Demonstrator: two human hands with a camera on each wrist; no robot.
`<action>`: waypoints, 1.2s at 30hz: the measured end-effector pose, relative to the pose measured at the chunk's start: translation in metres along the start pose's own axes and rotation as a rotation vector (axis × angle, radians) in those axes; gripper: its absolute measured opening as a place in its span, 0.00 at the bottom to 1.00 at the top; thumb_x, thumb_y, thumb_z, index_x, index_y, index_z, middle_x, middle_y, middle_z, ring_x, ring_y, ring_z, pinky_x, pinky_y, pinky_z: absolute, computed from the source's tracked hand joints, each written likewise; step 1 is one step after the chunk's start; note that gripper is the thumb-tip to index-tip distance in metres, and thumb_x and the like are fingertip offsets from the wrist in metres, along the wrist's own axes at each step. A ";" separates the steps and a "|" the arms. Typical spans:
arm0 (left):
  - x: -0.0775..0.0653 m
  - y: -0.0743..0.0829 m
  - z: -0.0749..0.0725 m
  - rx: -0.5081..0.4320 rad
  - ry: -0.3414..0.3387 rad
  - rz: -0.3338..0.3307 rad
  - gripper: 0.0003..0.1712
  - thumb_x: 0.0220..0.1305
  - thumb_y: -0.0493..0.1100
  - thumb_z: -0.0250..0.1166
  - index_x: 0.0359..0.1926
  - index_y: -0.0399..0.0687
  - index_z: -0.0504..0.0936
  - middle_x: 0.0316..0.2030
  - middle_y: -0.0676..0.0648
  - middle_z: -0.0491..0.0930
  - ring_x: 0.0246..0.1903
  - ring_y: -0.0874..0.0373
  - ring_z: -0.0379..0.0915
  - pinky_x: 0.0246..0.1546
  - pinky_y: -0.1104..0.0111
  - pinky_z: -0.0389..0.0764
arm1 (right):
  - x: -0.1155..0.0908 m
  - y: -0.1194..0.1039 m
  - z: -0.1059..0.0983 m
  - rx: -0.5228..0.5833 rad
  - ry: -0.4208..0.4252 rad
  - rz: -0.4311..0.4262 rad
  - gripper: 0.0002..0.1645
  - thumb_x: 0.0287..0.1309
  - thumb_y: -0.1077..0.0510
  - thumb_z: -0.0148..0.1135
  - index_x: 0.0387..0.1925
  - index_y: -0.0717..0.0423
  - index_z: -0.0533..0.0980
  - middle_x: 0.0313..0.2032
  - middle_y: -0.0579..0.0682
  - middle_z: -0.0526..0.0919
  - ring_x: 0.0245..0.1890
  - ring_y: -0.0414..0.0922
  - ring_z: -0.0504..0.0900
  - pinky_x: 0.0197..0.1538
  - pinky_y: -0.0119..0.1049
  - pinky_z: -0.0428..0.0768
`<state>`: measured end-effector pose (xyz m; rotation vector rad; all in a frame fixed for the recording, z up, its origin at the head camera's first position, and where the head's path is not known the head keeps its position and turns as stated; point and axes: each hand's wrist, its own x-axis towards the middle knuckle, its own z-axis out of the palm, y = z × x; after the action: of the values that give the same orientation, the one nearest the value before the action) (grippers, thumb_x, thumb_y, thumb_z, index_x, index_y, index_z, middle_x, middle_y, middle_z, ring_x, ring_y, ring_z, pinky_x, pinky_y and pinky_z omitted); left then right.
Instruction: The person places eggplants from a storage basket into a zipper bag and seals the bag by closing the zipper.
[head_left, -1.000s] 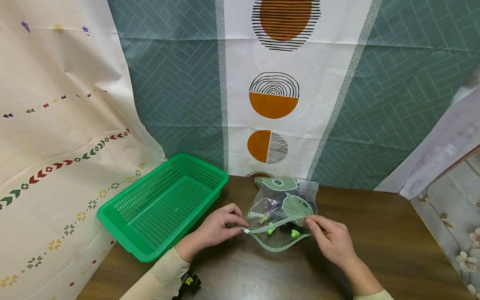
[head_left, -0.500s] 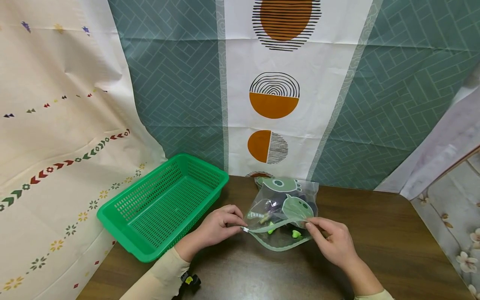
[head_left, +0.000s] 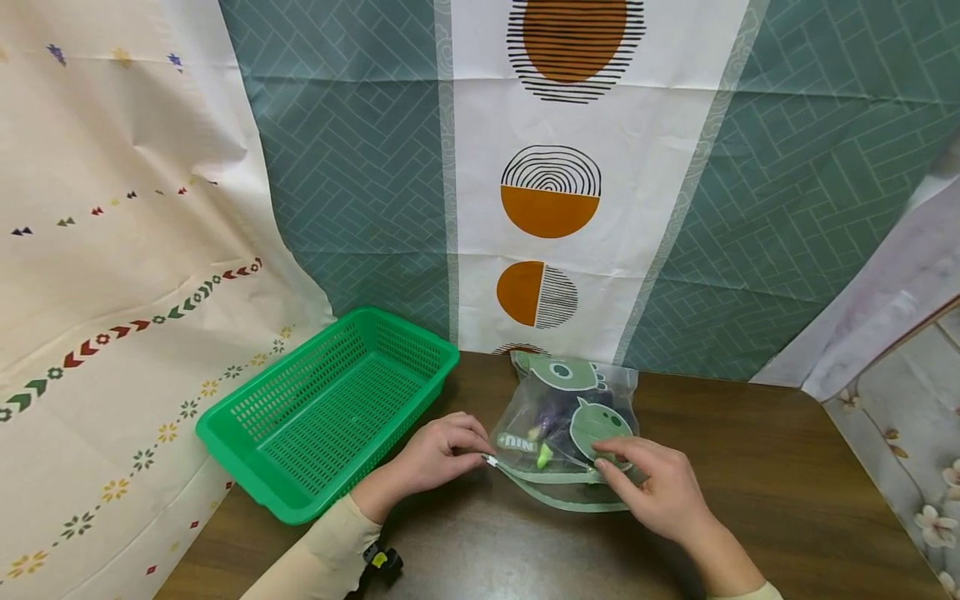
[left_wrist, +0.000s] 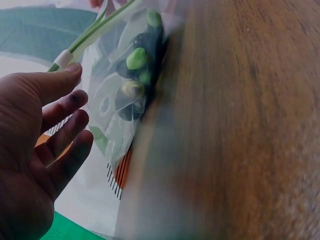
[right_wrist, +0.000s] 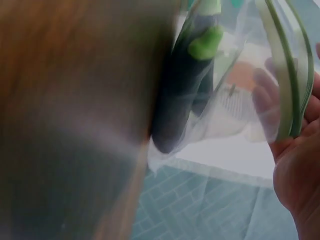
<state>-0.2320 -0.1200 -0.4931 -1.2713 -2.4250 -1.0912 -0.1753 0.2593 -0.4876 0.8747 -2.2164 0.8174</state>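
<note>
A clear zip bag [head_left: 558, 396] with green cartoon prints lies on the table, its green-edged mouth toward me and partly parted. Dark eggplants [right_wrist: 175, 105] with bright green stem ends [left_wrist: 137, 59] show through the film. At the mouth's left end my left hand [head_left: 442, 450] pinches the bag by its white slider [left_wrist: 63, 59], the other fingers loosely bent. On the right side of the mouth my right hand [head_left: 660, 487] holds the upper edge between thumb and index finger. In the right wrist view, its fingers show through the film behind the green zip strips [right_wrist: 290, 75].
A green plastic basket [head_left: 337, 425] with slotted walls stands on the left of the brown wooden table [head_left: 757, 467]. Behind the table hangs a patterned teal and white curtain [head_left: 360, 167], and a cream cloth [head_left: 135, 292] drapes on the left.
My right hand has shifted left, bringing the upper edge of the bag's mouth down toward the lower edge, so the opening is narrower. My left hand stays at the slider.
</note>
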 end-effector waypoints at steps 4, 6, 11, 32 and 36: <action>0.001 0.000 0.000 0.000 -0.010 -0.008 0.09 0.68 0.34 0.79 0.45 0.53 0.97 0.43 0.57 0.89 0.46 0.62 0.83 0.44 0.70 0.85 | 0.006 -0.008 0.006 -0.059 -0.032 -0.047 0.17 0.62 0.56 0.82 0.52 0.51 0.91 0.49 0.42 0.94 0.47 0.43 0.94 0.46 0.39 0.91; 0.001 -0.001 0.000 0.004 -0.016 -0.008 0.09 0.69 0.35 0.78 0.46 0.53 0.97 0.43 0.57 0.89 0.46 0.62 0.83 0.45 0.69 0.85 | 0.009 -0.013 0.010 -0.063 -0.043 -0.061 0.17 0.65 0.53 0.81 0.54 0.50 0.90 0.50 0.41 0.93 0.49 0.43 0.93 0.46 0.40 0.91; 0.003 -0.002 0.000 0.002 -0.030 -0.011 0.09 0.70 0.34 0.77 0.47 0.52 0.97 0.43 0.56 0.89 0.44 0.63 0.83 0.45 0.69 0.85 | 0.016 -0.025 0.019 -0.068 -0.074 -0.089 0.20 0.70 0.47 0.78 0.59 0.45 0.88 0.54 0.40 0.92 0.52 0.43 0.92 0.45 0.41 0.90; -0.002 0.000 0.000 -0.036 -0.067 -0.034 0.08 0.74 0.35 0.75 0.48 0.49 0.96 0.43 0.54 0.90 0.43 0.66 0.83 0.44 0.71 0.86 | 0.049 -0.051 0.068 -0.055 -0.144 -0.211 0.23 0.71 0.43 0.76 0.58 0.51 0.87 0.52 0.43 0.91 0.51 0.42 0.91 0.45 0.43 0.90; -0.003 0.000 0.000 -0.045 -0.069 -0.043 0.08 0.73 0.36 0.76 0.49 0.50 0.96 0.43 0.55 0.90 0.42 0.66 0.82 0.43 0.71 0.85 | 0.050 -0.052 0.074 -0.071 -0.156 -0.189 0.24 0.67 0.43 0.79 0.57 0.51 0.88 0.51 0.42 0.91 0.50 0.42 0.91 0.43 0.42 0.89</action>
<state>-0.2296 -0.1223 -0.4943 -1.2967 -2.5031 -1.1383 -0.1886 0.1571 -0.4812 1.1259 -2.2380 0.5961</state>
